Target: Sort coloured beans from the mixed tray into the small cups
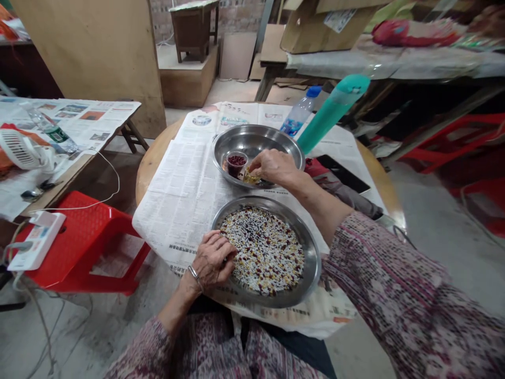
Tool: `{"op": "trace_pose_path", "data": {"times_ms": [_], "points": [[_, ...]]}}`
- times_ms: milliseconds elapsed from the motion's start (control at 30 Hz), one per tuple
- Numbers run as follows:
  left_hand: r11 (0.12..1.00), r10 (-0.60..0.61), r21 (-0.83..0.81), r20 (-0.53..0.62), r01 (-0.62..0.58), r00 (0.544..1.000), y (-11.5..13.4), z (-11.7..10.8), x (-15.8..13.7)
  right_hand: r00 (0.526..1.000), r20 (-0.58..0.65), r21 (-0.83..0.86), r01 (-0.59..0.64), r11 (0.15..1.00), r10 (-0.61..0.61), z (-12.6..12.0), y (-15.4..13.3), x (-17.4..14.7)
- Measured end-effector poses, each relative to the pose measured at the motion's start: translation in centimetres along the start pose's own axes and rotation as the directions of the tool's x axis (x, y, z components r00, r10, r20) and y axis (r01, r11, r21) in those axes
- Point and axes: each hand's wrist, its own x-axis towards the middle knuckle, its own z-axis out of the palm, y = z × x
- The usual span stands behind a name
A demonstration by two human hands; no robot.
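Observation:
A steel dish [313, 281] in front of me holds a spread mix of small white, black, dark red and yellow grains [264, 250]. My left hand [215, 258] rests at its left rim with fingers curled in over the grains; what they hold, if anything, is hidden. Beyond it stands a larger steel basin [252, 131]. Inside the basin is a small clear cup of dark red beans [236, 160]. My right hand [274, 166] reaches into the basin, fingers bent together and down at a heap of small yellow pieces [252, 176]. Its fingertips are partly hidden.
Newspaper [169, 195] covers the round table. A water bottle [300, 113], a teal cylinder [333, 113] and a dark phone [343, 173] stand or lie at the right. Left are a red stool [87, 237] with a power strip [37, 242] and a white fan [23, 150].

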Motion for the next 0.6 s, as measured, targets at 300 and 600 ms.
{"op": "trace_pose_path", "data": {"times_ms": [300, 600], "points": [[1.000, 0.010, -0.009, -0.030, -0.010, 1.000, 0.0, 0.1, 0.1, 1.000, 0.003, -0.092, -0.013, 0.996, 0.014, 0.6, -0.2, 0.2], [0.999, 0.030, -0.012, -0.040, -0.031, 0.999, -0.1, 0.1, 0.0, 0.998, -0.066, -0.114, -0.004, 0.993, -0.004, 1.3, 0.0, 0.1]]}}
